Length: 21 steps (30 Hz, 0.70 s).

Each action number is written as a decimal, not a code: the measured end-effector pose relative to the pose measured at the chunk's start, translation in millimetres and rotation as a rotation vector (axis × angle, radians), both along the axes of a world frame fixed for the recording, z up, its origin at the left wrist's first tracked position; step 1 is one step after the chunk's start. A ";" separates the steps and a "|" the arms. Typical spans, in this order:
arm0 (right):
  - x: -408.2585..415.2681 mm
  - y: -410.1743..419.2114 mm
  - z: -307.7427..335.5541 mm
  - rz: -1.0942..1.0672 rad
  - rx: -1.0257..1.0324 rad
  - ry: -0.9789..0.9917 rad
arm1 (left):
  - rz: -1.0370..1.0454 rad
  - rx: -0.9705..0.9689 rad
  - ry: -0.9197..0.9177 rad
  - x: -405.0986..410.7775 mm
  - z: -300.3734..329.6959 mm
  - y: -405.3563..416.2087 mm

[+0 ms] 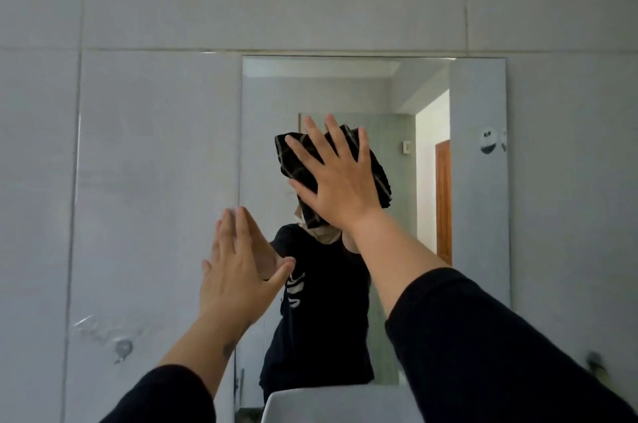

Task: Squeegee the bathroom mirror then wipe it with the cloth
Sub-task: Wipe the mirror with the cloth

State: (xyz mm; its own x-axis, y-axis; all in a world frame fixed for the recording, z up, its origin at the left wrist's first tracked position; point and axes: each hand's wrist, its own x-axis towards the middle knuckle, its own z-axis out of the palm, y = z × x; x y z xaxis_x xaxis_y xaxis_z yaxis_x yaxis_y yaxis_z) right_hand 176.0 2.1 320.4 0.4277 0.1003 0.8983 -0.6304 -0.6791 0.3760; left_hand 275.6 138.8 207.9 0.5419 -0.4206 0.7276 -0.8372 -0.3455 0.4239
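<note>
Head view: at the far left was a grey tiled wall, with a small hook low on it. Next came the left hand, raised with its fingers straight and close together, thumb out to the side. It held nothing. Its fingertips lay at the left edge of the mirror, apparently resting against the glass or the wall beside it; which of the two could not be told. A dark sleeve covered the forearm below.

Further right, the right hand was pressed flat on a dark checked cloth, which lay against the middle of the mirror. Its fingers were spread wide and fully open, pinning the cloth to the glass rather than clutching it. The cloth's folded edges showed above, left of and right of the hand. The right forearm ran down to the lower right, bare to a dark sleeve.

The mirror hung upright on the wall, reflecting a dark-shirted torso and a doorway. Near its right edge was a small round sticker. Below it showed the white rim of a basin.
</note>
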 end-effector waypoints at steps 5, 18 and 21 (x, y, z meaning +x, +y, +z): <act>-56.9 -44.5 0.0 -0.052 0.127 -0.130 | 0.013 -0.001 -0.015 -2.2 -8.9 -3.4; -151.3 -113.3 -40.8 -0.086 0.392 -0.444 | 0.029 -0.001 -0.020 -1.4 -11.1 -10.0; -142.7 -106.4 -61.8 -0.084 0.432 -0.503 | 0.032 0.006 -0.024 -1.5 -11.6 -10.1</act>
